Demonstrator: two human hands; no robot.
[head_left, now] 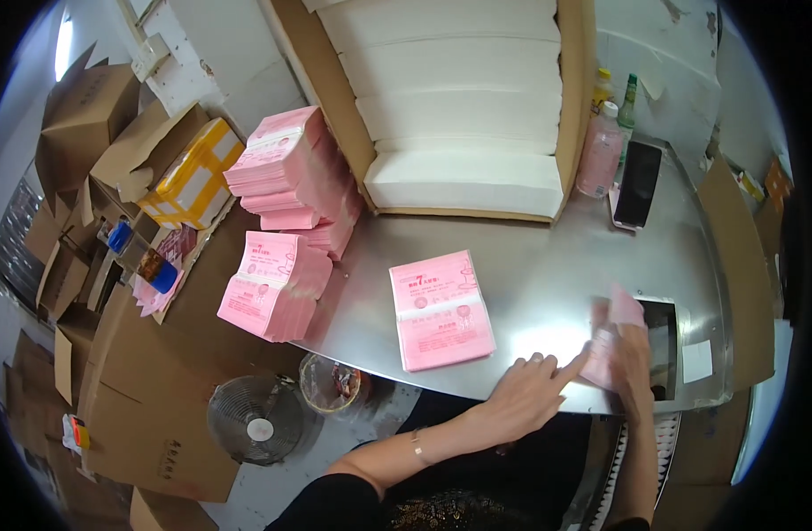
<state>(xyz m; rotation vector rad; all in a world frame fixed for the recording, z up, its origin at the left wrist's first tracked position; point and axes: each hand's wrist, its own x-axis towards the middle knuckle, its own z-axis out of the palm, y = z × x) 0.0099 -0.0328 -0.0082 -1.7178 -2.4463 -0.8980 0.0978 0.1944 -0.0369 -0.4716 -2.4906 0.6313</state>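
Pink packet (600,370), blurred, at the right end of a metal table (362,310), between the worker's 2 bare hands and beside a rectangular opening (661,341) in the tabletop. The right hand (634,358) appears closed on the packet, with pink material showing above and to the left of its fingers; the exact grip cannot be told. The left hand (528,396) reaches over from the left, index finger extended toward the packet and the other fingers bent, with nothing seen in its grasp. The hands are near each other but not clasped; whether the left fingertip touches the packet or stops just short cannot be told. A flat stack of printed pink packets (446,341) lies well apart to the left, before an upright carton (576,97) holding white bundles (466,181).

Good practice, as judged from this view: the step seems to be the handling of 1 packet. The right hand should steady it, leaving the left index finger to work with light, flat pressure. Thin material probably creases under a hard pinch and may slide on smooth metal. Corners are best kept off the opening's rim, where 1 snag could bend an edge.
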